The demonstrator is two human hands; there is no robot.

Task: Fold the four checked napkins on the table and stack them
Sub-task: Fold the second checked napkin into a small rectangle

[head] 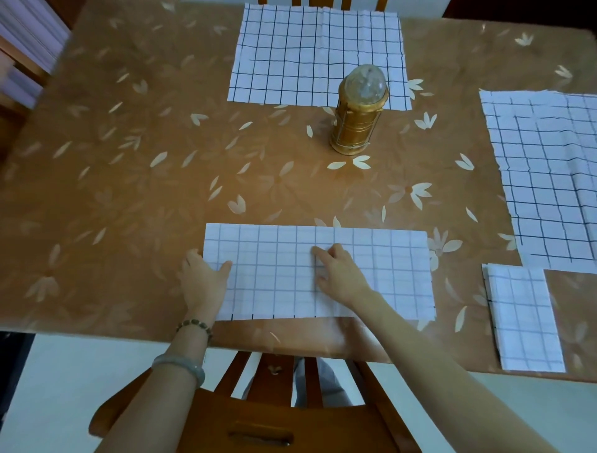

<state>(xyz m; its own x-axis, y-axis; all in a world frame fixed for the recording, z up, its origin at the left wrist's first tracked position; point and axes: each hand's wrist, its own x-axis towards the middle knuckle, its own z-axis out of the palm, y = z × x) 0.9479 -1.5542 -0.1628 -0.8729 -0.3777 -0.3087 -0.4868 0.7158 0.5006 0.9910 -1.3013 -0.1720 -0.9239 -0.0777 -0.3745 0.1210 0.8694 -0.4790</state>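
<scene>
This looks like a home dining room: a table [129, 194] under a brown flowered plastic cover, a wooden chair [258, 420] at 6 o'clock, another chair's back [323, 2] at 12 o'clock, and a golden lantern [358, 119] near the middle.

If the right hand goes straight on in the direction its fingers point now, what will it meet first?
Only the half-folded napkin it presses. The right hand points away and leftward; past the napkin's far edge lies bare tablecloth. The lantern stands right of that line, so the way looks free.
</scene>
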